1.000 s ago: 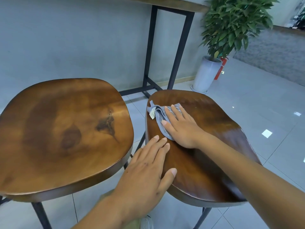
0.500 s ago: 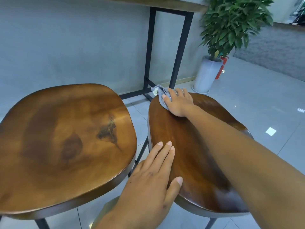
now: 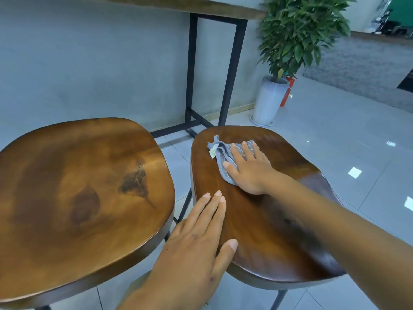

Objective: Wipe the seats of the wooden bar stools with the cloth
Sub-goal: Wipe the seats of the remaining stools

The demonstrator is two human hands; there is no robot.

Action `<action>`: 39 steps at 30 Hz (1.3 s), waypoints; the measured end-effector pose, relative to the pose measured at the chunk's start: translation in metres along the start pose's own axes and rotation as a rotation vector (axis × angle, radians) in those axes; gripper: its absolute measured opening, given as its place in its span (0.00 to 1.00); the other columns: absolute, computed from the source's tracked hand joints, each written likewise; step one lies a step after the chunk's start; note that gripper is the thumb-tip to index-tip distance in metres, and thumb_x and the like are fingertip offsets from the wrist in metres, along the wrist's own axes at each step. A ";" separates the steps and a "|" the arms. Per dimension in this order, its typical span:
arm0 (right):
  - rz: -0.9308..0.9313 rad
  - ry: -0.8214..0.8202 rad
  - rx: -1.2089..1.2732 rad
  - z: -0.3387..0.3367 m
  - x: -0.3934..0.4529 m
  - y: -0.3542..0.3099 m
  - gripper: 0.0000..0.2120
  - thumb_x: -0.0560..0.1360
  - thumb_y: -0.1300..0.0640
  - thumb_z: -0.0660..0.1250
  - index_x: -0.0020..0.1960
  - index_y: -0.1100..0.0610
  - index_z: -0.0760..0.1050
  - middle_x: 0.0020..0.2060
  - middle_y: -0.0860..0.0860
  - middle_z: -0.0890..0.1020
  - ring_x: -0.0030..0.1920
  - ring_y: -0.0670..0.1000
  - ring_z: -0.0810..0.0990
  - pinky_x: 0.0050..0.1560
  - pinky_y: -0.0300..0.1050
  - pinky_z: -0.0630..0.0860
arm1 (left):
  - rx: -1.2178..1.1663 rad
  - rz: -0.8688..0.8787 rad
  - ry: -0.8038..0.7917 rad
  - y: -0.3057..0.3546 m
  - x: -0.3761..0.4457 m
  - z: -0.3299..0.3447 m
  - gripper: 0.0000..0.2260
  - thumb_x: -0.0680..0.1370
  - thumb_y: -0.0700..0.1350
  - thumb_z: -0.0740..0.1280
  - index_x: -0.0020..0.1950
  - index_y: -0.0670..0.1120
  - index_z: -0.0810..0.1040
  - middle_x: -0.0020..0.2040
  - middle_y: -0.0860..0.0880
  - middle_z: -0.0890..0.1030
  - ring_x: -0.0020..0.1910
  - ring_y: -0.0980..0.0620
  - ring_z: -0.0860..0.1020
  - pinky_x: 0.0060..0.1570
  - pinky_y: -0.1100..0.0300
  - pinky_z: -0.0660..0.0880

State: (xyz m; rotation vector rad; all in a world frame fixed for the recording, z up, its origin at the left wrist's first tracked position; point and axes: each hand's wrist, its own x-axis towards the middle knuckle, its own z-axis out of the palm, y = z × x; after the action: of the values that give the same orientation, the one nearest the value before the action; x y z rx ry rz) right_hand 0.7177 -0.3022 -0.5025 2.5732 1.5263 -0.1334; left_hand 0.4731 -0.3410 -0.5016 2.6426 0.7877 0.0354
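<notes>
Two wooden bar stools stand side by side. The right stool seat (image 3: 263,231) is dark brown and glossy. A grey cloth (image 3: 221,153) with a pale tag lies on its far left part, and my right hand (image 3: 248,171) presses flat on it, fingers spread. Resting flat on the near left edge of that seat is my left hand (image 3: 201,240), fingers together, holding nothing. The left stool seat (image 3: 73,193) is lighter brown with a dark knot and has nothing on it.
A tall table with black metal legs (image 3: 232,70) stands against the grey wall behind the stools. A potted plant in a white pot (image 3: 269,100) sits at the back right, a red object behind it. Grey floor tiles (image 3: 348,139) spread to the right.
My right hand has pulled the cloth back from the far edge of the right seat toward its middle. The left hand stays on the near edge.
</notes>
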 end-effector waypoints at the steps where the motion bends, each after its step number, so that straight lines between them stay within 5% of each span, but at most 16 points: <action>1: -0.005 -0.001 -0.023 -0.001 -0.003 0.002 0.34 0.80 0.33 0.38 0.81 0.48 0.35 0.81 0.54 0.38 0.79 0.61 0.34 0.77 0.58 0.38 | 0.002 0.002 0.001 0.000 0.000 0.000 0.31 0.78 0.68 0.40 0.75 0.63 0.28 0.73 0.68 0.27 0.73 0.65 0.28 0.73 0.57 0.39; 8: 0.073 -0.009 -0.001 -0.009 0.040 0.009 0.34 0.81 0.35 0.37 0.81 0.52 0.35 0.80 0.57 0.35 0.78 0.59 0.31 0.78 0.59 0.36 | 0.042 0.030 -0.035 -0.003 0.003 -0.002 0.28 0.65 0.72 0.26 0.62 0.68 0.20 0.72 0.68 0.25 0.71 0.66 0.25 0.79 0.54 0.44; 17: 0.225 0.056 0.086 -0.030 0.088 0.033 0.29 0.82 0.37 0.35 0.80 0.44 0.35 0.80 0.61 0.46 0.79 0.66 0.44 0.77 0.62 0.41 | 0.064 0.021 -0.031 -0.001 0.004 -0.001 0.26 0.69 0.70 0.33 0.60 0.68 0.20 0.67 0.70 0.23 0.69 0.66 0.25 0.74 0.56 0.39; 21: 0.235 0.021 0.110 -0.031 0.083 0.035 0.28 0.82 0.37 0.35 0.80 0.41 0.34 0.80 0.61 0.42 0.79 0.66 0.39 0.76 0.64 0.39 | 0.062 0.025 -0.020 0.000 0.004 -0.001 0.27 0.70 0.70 0.34 0.63 0.68 0.22 0.66 0.71 0.22 0.68 0.67 0.24 0.75 0.55 0.42; 26: 0.197 -0.006 0.105 -0.016 0.056 0.037 0.29 0.82 0.37 0.37 0.79 0.43 0.32 0.79 0.59 0.35 0.78 0.64 0.33 0.76 0.62 0.36 | 0.054 0.014 -0.032 0.000 0.002 -0.001 0.28 0.68 0.70 0.31 0.62 0.67 0.20 0.70 0.69 0.25 0.72 0.64 0.27 0.77 0.53 0.45; 32: 0.123 -0.002 0.064 0.000 -0.019 0.032 0.33 0.79 0.32 0.37 0.80 0.42 0.35 0.80 0.57 0.39 0.79 0.64 0.38 0.76 0.61 0.39 | 0.033 -0.002 -0.021 0.000 0.001 0.000 0.27 0.73 0.71 0.34 0.66 0.67 0.23 0.71 0.69 0.26 0.72 0.65 0.28 0.77 0.53 0.44; 39: 0.041 0.026 0.044 0.010 -0.108 0.027 0.35 0.77 0.31 0.36 0.81 0.44 0.37 0.81 0.57 0.40 0.79 0.61 0.37 0.77 0.58 0.38 | 0.007 -0.014 -0.027 -0.002 -0.001 0.000 0.31 0.65 0.73 0.28 0.65 0.68 0.21 0.72 0.68 0.26 0.74 0.64 0.29 0.77 0.52 0.45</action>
State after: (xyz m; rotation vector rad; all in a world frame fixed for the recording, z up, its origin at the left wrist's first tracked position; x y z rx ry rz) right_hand 0.6892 -0.4099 -0.4941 2.6489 1.4947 -0.1302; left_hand 0.4713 -0.3402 -0.5019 2.6384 0.7987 -0.0070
